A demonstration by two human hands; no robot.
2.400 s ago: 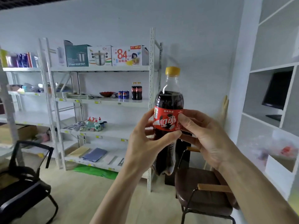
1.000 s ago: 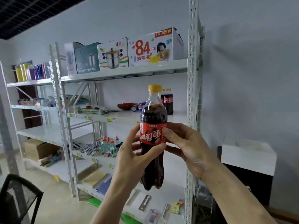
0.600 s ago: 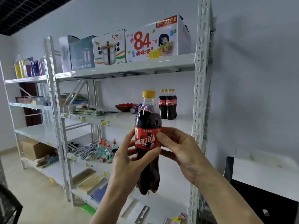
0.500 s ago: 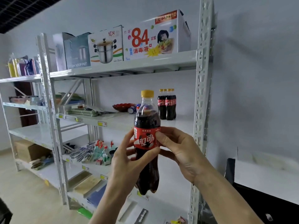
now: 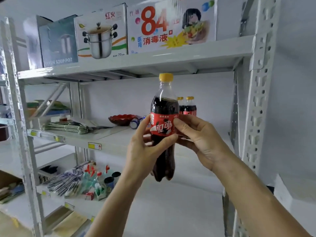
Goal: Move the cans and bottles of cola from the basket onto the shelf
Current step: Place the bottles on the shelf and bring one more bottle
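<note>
Left hand: your left hand (image 5: 145, 149) is curled round the plastic cola bottle with the dark drink, red label and yellow cap (image 5: 163, 127); the thumb lies across the front just under the label, the fingers go behind.
Right hand: your right hand (image 5: 199, 141) pinches the same bottle at the label, thumb on the front, fingers wrapped to the back.
Held bottle: it stands upright between your two hands, in the air, touching no board. Its bottom hangs below your palms and its cap rises above them.
Shelf: the white metal shelf rack (image 5: 256, 100) is in front of your hands; its perforated post stands to the right of your right hand.
Middle board: behind your hands, at about their height, the white shelf board (image 5: 109, 139) carries yellow price tags on its front edge.
Placed bottles: just beyond your right fingers, small cola bottles with yellow caps (image 5: 188, 106) stand upright together at the back of this board; how many, I cannot tell.
Cans: behind your left fingers, blue cans (image 5: 136, 121) lie near a red shallow bowl (image 5: 122, 118).
Upper board: above your hands stand a steel pot box (image 5: 100, 35) and a white box with a red "84" (image 5: 171, 24).
</note>
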